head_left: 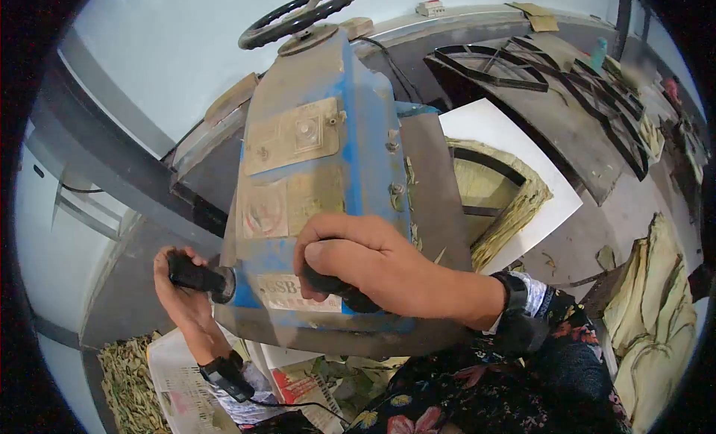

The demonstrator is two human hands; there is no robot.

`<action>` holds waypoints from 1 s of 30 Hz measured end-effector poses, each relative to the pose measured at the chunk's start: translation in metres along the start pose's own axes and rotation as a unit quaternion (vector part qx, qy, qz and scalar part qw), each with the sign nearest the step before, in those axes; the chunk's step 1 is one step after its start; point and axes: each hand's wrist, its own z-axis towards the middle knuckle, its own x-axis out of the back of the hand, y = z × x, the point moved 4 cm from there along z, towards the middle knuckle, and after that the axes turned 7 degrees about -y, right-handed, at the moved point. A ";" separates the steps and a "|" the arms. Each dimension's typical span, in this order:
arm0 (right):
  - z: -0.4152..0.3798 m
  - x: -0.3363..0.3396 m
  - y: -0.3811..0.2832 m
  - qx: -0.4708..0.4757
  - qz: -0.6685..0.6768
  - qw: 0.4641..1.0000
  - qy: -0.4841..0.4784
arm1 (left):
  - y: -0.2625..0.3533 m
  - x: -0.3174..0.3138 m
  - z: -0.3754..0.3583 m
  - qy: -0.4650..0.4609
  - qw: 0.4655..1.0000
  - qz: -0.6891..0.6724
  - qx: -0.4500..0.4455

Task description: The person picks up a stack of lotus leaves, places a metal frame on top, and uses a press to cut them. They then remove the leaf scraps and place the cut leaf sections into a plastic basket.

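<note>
A worn, dusty blue machine (291,203) stands in front of me, its front plate starting with "GSB". My left hand (181,303) is closed around a black handle (192,273) at the machine's lower left corner. At the front, my right hand (373,262) is wrapped round a second black handle (343,294), partly hidden by my fingers. Right of the machine, a black curved cutting frame (488,165) rests on a stack of pale green-yellow leaves (514,214). Under the stack is a white board (548,154).
A black handwheel (298,18) tops the machine. Several dark metal frames (492,67) lie on the grey table at the right. More large pale leaves (650,322) are piled at the right edge. A white basket (175,374) and leaf scraps (134,382) are at lower left.
</note>
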 end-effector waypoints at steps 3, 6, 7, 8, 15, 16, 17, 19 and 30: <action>-0.008 0.004 0.002 0.003 -0.001 1.000 0.004 | -0.008 -0.001 -0.006 -0.026 0.999 -0.018 -0.008; -0.012 0.007 0.005 0.003 -0.024 0.999 0.025 | -0.013 -0.005 -0.012 -0.018 1.000 -0.017 -0.003; -0.014 0.007 0.006 -0.007 -0.005 1.000 0.023 | -0.016 -0.004 -0.013 -0.014 1.000 -0.021 -0.003; -0.015 0.007 0.008 -0.018 0.014 0.999 0.022 | -0.018 -0.002 -0.014 -0.010 1.000 -0.025 -0.002; -0.021 0.010 0.018 -0.003 0.013 0.999 0.034 | -0.031 0.004 -0.015 0.014 1.000 -0.019 0.013; -0.021 0.011 0.020 -0.004 0.001 0.999 0.041 | -0.032 0.003 -0.016 0.008 1.000 -0.013 0.007; -0.021 0.012 0.022 -0.006 -0.011 0.999 0.047 | -0.031 0.002 -0.016 0.003 1.000 -0.008 0.001; -0.021 0.012 0.027 -0.008 -0.007 0.999 0.052 | -0.031 -0.001 -0.016 0.011 1.000 -0.007 0.002; -0.034 0.026 -0.004 0.030 -0.061 0.997 0.035 | -0.011 -0.036 -0.039 0.103 0.987 0.113 -0.053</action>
